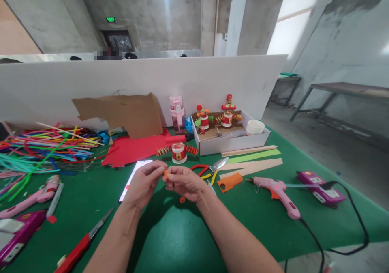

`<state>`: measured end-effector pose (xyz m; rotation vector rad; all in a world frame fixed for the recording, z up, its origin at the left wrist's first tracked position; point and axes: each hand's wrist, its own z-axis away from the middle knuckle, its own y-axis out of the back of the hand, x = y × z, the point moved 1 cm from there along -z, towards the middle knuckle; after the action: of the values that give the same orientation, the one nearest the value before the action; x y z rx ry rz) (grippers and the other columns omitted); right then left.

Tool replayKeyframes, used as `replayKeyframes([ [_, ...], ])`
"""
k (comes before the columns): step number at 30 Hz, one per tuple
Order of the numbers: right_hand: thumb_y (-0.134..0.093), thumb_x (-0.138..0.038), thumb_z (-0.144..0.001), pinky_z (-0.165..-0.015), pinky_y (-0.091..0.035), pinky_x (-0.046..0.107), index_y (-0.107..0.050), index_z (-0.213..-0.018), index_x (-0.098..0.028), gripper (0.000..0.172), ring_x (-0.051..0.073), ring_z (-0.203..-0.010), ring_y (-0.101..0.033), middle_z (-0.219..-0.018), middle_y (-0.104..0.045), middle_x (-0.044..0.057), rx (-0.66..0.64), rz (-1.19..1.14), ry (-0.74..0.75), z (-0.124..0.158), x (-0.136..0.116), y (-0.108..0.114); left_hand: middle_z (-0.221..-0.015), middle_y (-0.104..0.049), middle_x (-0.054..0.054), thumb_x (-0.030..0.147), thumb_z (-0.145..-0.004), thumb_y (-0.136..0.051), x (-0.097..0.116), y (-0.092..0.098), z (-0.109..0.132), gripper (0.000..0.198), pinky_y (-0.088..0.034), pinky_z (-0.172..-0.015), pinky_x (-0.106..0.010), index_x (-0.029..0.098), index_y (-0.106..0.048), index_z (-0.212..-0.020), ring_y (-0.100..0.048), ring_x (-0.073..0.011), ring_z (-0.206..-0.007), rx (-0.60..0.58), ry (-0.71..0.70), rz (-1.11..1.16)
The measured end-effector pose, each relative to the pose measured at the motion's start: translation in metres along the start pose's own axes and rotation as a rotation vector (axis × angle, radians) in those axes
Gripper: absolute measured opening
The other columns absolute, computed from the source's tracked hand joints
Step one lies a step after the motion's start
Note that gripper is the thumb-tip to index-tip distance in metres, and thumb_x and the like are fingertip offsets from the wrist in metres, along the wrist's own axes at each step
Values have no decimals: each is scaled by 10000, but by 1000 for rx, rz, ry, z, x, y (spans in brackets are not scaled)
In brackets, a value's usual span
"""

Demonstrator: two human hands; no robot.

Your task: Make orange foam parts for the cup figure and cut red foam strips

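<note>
My left hand (pixel 145 181) and my right hand (pixel 185 182) meet above the green table (pixel 170 240), fingertips pinched together on a small orange paper piece (pixel 165 174). Just beyond them stands a small red-and-white cup figure (pixel 178 152) with orange folded-paper arms. A second small orange bit (pixel 182 200) lies on the table under my right hand. A white phone (pixel 133 175) lies partly hidden behind my left hand. Scissors (pixel 209 167) with red handles rest right of the hands.
A white box (pixel 231 141) holds two finished figures and a white cup. Pink glue gun (pixel 278 192) with black cord lies right; another (pixel 30 196) left. Colourful straws (pixel 39 147), red paper (pixel 136 149), cardboard (pixel 127 112), a red-handled knife (pixel 82 244), paper strips (pixel 252 161).
</note>
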<state>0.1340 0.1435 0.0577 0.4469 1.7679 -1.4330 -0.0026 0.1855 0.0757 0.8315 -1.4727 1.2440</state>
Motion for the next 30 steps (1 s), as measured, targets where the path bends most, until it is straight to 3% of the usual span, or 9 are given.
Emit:
replayKeyframes([
  [3, -879, -461, -585, -613, -343, 228, -640, -727, -173, 400, 78, -600, -456, -646, -547, -49, 52, 152, 37, -1, -1, 2, -757, -710, -29, 356, -416, -932, 4, 6, 0, 345, -492, -655, -221, 166, -735, -625, -619, -134, -715, -5, -24, -51],
  [8, -740, -329, -715, -602, -353, 229, -620, -698, -185, 189, 90, -600, -442, -634, -538, -53, 343, 616, 207, -6, -5, 6, -716, -700, -16, 461, -480, -901, 11, 22, -3, 374, -474, -680, -240, 193, -759, -700, -585, -133, -692, 39, -24, -254],
  [11, -674, -261, -749, -601, -382, 229, -612, -692, -187, 113, 101, -605, -477, -636, -560, -45, 404, 749, 210, -8, -6, 7, -736, -712, -39, 527, -480, -879, 14, 25, -2, 410, -472, -681, -265, 195, -765, -692, -588, -163, -716, -1, -9, -408],
  [16, -638, -254, -770, -608, -415, 231, -617, -706, -191, 92, 112, -613, -512, -646, -579, -38, 450, 809, 220, -9, -3, 9, -703, -710, -37, 544, -474, -871, 10, 23, -3, 411, -468, -676, -266, 206, -767, -683, -593, -173, -715, -44, 22, -477],
  [30, -629, -282, -758, -584, -406, 237, -585, -681, -210, 114, 115, -593, -487, -614, -559, -38, 533, 806, 311, -13, 0, 14, -680, -707, -41, 497, -491, -891, -5, 18, -7, 407, -459, -606, -236, 186, -773, -726, -572, -141, -634, 0, -43, -377],
])
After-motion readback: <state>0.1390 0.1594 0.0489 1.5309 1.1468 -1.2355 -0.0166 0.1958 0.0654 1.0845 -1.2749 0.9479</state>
